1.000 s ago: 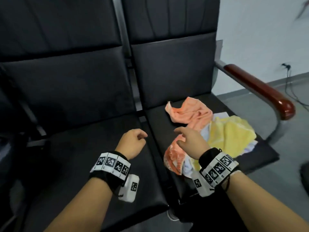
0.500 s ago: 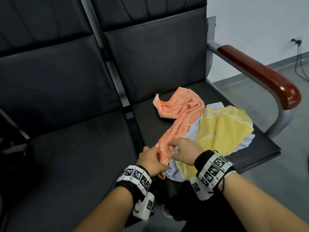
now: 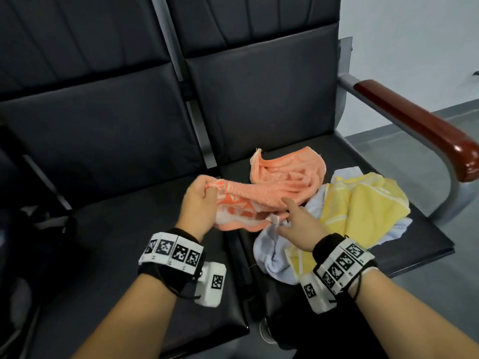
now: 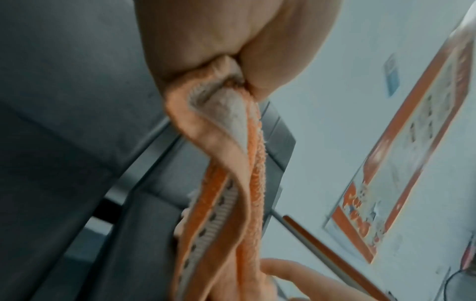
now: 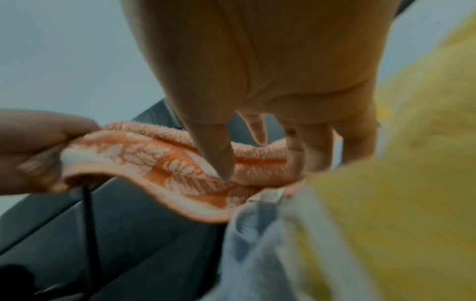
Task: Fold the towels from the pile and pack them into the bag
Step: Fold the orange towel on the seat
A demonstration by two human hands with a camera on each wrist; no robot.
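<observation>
Fingers of the left hand (image 3: 198, 203) are curled tight round one corner of the orange towel (image 3: 285, 182), bunching the hem inside the fist, as the left wrist view shows plainly. From that fist the patterned border runs rightward to the right hand (image 3: 298, 226), whose thumb and fingers are extended and loosely spread on the same edge; the thumb tip presses into the woven band while the other fingers reach behind the terry, so it touches the cloth without clearly pinching it. Between the two hands the hem sags in a shallow curve, its long axis lying left to right. Beyond the fingertips, the rest of the orange towel is heaped farther back on the black chair seat (image 3: 404, 239). Just right of the right hand lies the yellow towel (image 3: 363, 203), over a pale blue towel (image 3: 272, 255) whose edge hangs toward the seat's front. The right hand is nearer the free corner, so I judge it should slide rightward along the hem before the towel is stretched flat. No bag can be clearly made out.
</observation>
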